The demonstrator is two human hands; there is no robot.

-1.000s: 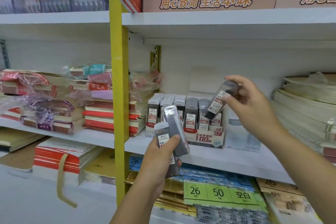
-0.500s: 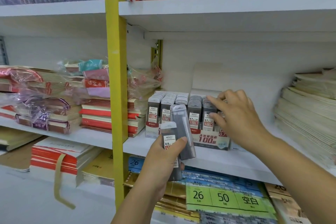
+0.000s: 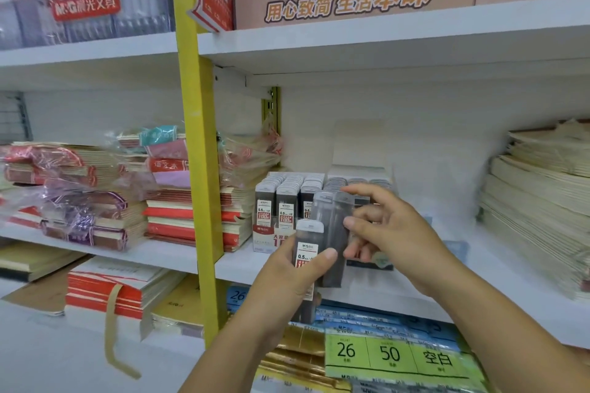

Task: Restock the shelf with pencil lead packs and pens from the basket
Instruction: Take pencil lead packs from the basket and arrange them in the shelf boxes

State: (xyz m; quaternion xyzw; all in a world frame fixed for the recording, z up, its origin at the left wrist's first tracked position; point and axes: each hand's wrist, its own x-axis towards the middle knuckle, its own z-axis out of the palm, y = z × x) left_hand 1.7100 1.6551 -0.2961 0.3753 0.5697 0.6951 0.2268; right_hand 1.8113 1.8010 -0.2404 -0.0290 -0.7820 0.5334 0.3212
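Left hand: raised before the shelf, thumb pinching two lead packs upright.
Right hand: fingers curled round the taller pack, thumb on its face.
Display box: on the shelf behind the hands, full of packs.
Around: notebooks left, paper stacks right.
Change: the right hand has left the box and come back to the held packs.

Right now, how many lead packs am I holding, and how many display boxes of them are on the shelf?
Labelled lead pack in the left hand: 1
Plain grey lead pack beside it: 1
Display boxes on the shelf: 2
Total: 4
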